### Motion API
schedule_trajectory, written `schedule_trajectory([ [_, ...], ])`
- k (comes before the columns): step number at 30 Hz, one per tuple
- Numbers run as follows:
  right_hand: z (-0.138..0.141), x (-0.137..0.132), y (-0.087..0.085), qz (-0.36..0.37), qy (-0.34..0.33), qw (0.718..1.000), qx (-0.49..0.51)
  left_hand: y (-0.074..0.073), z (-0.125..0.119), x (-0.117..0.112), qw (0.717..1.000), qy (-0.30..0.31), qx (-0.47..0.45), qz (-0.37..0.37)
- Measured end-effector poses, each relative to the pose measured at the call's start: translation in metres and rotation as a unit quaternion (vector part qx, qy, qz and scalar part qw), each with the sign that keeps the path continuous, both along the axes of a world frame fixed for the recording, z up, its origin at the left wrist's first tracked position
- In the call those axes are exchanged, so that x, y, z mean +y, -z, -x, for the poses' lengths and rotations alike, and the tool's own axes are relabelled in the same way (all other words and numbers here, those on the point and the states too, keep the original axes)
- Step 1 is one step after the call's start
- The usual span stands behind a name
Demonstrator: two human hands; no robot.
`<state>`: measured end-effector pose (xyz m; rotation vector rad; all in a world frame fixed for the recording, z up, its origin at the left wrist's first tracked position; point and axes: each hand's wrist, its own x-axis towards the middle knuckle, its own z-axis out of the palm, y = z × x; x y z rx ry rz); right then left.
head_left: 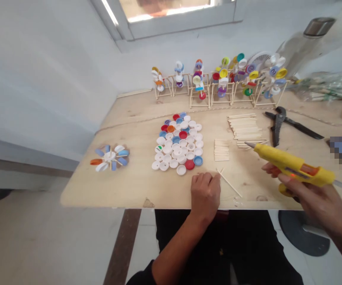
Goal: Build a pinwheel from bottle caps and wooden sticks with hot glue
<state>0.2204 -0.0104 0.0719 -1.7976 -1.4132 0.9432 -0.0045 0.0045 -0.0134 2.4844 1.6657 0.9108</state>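
My right hand [310,194] is wrapped round the handle of a yellow hot glue gun [292,164], its nozzle pointing left over a pile of long wooden sticks [244,128]. My left hand [205,196] rests closed on the table near the front edge, fingers curled under; whatever they hold, if anything, is hidden. Just right of it lie a long thin stick [231,185] and the tip of a shorter one, crossing near the thumb. Beyond that hand is a stack of short sticks [221,150]. Bottle caps [178,148], mostly white, spread out to its upper left.
A wheel of caps [109,156] lies at the left of the wooden table [135,186]. Several stick frames with cap wheels [222,85] stand along the back. Black-handled pliers [280,122] lie at right. A cord [138,119] crosses the table, and a bag of sticks [331,85] sits back right.
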Motion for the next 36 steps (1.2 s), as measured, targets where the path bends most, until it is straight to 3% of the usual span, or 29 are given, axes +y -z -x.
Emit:
schedule_trajectory([
  [3,-0.012,0.005,0.007,-0.026,-0.025,0.994,-0.102,0.001,0.000,0.000,1.000,-0.002,-0.004,-0.007],
  [5,-0.026,0.011,0.012,-0.092,-0.006,0.975,-0.203,0.001,0.000,0.000,1.000,-0.003,-0.010,-0.013],
  [9,-0.069,0.035,0.019,-0.215,-0.010,0.890,-0.403,0.001,0.000,0.000,1.000,0.004,-0.020,-0.019],
  [13,-0.107,0.065,0.022,-0.174,-0.051,0.838,-0.515,0.000,0.000,0.000,0.999,0.005,-0.025,-0.019],
  [24,-0.135,0.111,0.036,-0.152,-0.114,0.807,-0.559,0.003,0.000,0.000,1.000,0.007,-0.019,0.002],
  [29,-0.145,0.128,0.047,-0.155,-0.139,0.809,-0.550,0.001,0.001,0.000,1.000,0.007,-0.021,0.000],
  [33,-0.154,0.132,0.054,-0.154,-0.144,0.811,-0.545,0.001,0.001,-0.001,1.000,0.008,-0.027,0.003],
  [36,-0.156,0.122,0.047,-0.178,-0.134,0.806,-0.548,0.002,0.001,0.000,1.000,0.005,-0.028,0.007],
])
